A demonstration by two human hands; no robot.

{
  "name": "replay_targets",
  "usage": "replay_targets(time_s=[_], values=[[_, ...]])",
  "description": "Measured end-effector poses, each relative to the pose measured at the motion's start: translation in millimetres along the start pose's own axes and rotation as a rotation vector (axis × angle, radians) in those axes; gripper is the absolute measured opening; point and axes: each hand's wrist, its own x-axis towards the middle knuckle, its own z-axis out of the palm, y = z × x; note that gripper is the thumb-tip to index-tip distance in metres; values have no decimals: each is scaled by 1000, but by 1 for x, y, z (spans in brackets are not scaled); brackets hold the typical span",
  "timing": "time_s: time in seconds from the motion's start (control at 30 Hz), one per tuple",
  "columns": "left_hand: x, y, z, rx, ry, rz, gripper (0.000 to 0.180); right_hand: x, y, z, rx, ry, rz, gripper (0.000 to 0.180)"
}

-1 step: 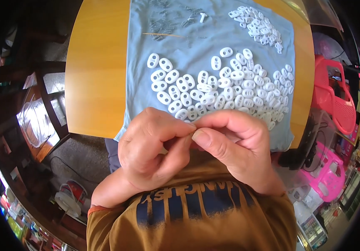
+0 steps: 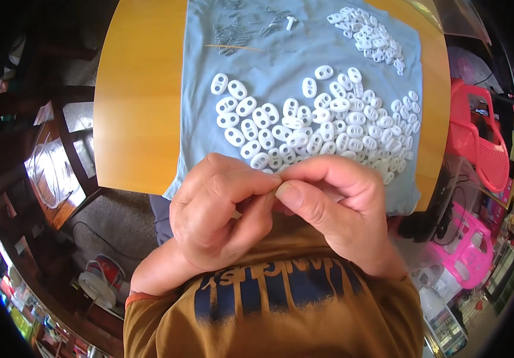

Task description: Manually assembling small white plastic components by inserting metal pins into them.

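My left hand [image 2: 215, 209] and my right hand [image 2: 343, 209] meet fingertip to fingertip in front of my chest, at the near edge of a blue-grey cloth [image 2: 293, 65]. Both are closed in a pinch. Whatever lies between the fingertips is hidden or too small to name. Just beyond the hands spreads a pile of white oval plastic pieces [image 2: 260, 120], each with two holes, like cord lock parts. Smaller white pieces [image 2: 376, 39] are heaped at the far right of the cloth. Small metal springs [image 2: 230, 30] lie scattered at the far left.
Under the cloth is a yellow wooden table [image 2: 137, 95]. Near the springs rest a small white T-shaped piece [image 2: 290, 23] and a thin tan stick [image 2: 233, 47]. To the right stand a red plastic chair [image 2: 490, 158] and a pink one [image 2: 469, 256].
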Motion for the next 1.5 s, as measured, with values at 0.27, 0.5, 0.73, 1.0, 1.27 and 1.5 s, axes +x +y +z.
replay_targets(time_s=[0.27, 0.5, 0.73, 1.0, 1.27, 1.5], values=[[-16, 9, 2, -649, -49, -568, 24, -5, 2, -6, 188, 1, 46, 11], [-22, 7, 3, -985, -18, -744, 21, -8, 7, -3, 147, -1, 11, 11], [-23, 4, 3, -969, -5, -732, 17, -8, 6, -3, 68, 2, 2, 10], [-23, 3, 3, -902, 35, -734, 16, -6, 7, -4, -41, -3, -43, 9], [-25, 2, 6, -821, 28, -672, 15, -2, 15, -3, -391, 90, -288, 6], [-25, 0, 4, -630, -45, -532, 13, -1, 14, -2, -646, 119, -476, 11]])
